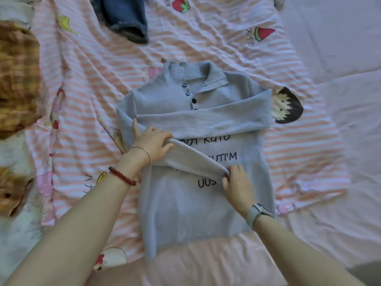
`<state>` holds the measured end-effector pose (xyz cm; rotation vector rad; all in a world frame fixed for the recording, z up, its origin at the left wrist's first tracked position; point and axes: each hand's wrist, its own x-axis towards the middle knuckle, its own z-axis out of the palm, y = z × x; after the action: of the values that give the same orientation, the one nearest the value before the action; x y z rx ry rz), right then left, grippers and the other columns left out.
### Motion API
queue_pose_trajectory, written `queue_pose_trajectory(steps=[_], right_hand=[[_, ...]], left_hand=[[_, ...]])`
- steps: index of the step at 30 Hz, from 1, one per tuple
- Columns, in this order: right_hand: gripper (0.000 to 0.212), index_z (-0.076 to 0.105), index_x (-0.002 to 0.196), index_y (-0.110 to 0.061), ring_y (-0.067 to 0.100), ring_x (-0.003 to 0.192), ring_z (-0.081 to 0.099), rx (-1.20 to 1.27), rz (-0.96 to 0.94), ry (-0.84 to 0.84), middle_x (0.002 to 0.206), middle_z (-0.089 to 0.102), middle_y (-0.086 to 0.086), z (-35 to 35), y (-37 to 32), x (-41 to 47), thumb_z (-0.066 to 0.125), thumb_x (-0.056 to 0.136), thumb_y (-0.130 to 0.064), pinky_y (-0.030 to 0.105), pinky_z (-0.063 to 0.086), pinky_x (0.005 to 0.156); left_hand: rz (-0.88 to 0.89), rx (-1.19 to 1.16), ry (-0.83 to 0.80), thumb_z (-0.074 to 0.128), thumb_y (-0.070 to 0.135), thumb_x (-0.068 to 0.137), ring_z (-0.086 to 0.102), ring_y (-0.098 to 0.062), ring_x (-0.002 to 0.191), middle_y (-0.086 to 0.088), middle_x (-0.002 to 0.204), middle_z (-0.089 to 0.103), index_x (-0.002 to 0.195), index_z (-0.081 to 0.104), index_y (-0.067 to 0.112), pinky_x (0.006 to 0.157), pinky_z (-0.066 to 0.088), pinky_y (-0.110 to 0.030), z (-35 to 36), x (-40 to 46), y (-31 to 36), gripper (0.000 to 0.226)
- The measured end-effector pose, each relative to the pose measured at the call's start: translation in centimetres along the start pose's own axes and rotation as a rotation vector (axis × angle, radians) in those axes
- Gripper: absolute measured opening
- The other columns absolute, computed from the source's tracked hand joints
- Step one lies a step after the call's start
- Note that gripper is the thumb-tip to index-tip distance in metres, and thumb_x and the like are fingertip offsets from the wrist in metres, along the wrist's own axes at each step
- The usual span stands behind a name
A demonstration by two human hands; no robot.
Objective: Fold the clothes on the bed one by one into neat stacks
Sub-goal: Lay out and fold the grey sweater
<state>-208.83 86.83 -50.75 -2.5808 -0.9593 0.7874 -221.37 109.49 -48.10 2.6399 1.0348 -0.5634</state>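
A light grey knitted polo sweater (198, 209) with dark buttons and black lettering lies face up on the bed, collar away from me. One sleeve (206, 120) is folded flat across the chest. The other sleeve (198, 159) runs slantwise over the lettering. My left hand (153, 143) grips that sleeve near the sweater's left edge. My right hand (237, 180) pinches its cuff end over the lower lettering.
A pink-and-white striped sheet (92, 83) with cartoon prints lies under the sweater. Dark blue jeans (125, 15) lie at the top. A brown plaid garment (18, 75) is bunched at the left edge. Plain pink bedding (340, 58) spreads to the right and front.
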Motion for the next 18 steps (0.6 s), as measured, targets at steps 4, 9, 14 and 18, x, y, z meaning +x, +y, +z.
queue_pose_trajectory(steps=[4,9,14,18], right_hand=[[0.015,0.057,0.098,-0.011,0.036,0.086,0.059,0.029,-0.042,0.081,0.092,0.065,0.014,-5.9,2.6,1.4,0.050,0.094,-0.023,0.033,0.031,0.061],[0.014,0.062,0.097,-0.009,0.034,0.084,0.058,0.144,-0.099,0.183,0.086,0.064,0.012,-12.7,3.2,5.7,0.055,0.092,-0.020,0.034,0.034,0.062],[0.016,0.059,0.106,-0.005,0.029,0.091,0.058,0.261,-0.157,0.372,0.098,0.063,0.011,-15.1,1.9,11.7,0.053,0.091,-0.010,0.032,0.039,0.074],[0.035,0.048,0.125,-0.004,0.036,0.107,0.050,0.116,-0.051,0.392,0.121,0.049,0.020,-14.4,2.1,15.4,0.048,0.091,-0.007,0.040,0.037,0.084]], left_hand=[[-0.031,-0.138,0.103,0.045,0.038,0.095,0.053,-0.022,0.111,0.001,0.100,0.066,0.096,0.063,0.022,0.110,0.005,-0.051,-1.8,0.3,0.1,0.024],[-0.058,-0.299,0.289,0.050,0.031,0.094,0.056,-0.026,0.102,-0.005,0.102,0.063,0.100,0.063,0.014,0.087,0.031,-0.036,-3.8,1.0,0.7,0.022],[-0.127,-0.324,0.437,0.055,0.029,0.091,0.049,-0.028,0.111,-0.011,0.110,0.058,0.105,0.067,0.016,0.094,0.028,-0.038,-4.1,3.7,2.0,0.022],[-0.244,-0.256,0.494,0.057,0.025,0.090,0.039,-0.028,0.126,-0.010,0.131,0.050,0.112,0.064,0.016,0.110,0.012,-0.046,-2.1,4.0,2.5,0.024]])
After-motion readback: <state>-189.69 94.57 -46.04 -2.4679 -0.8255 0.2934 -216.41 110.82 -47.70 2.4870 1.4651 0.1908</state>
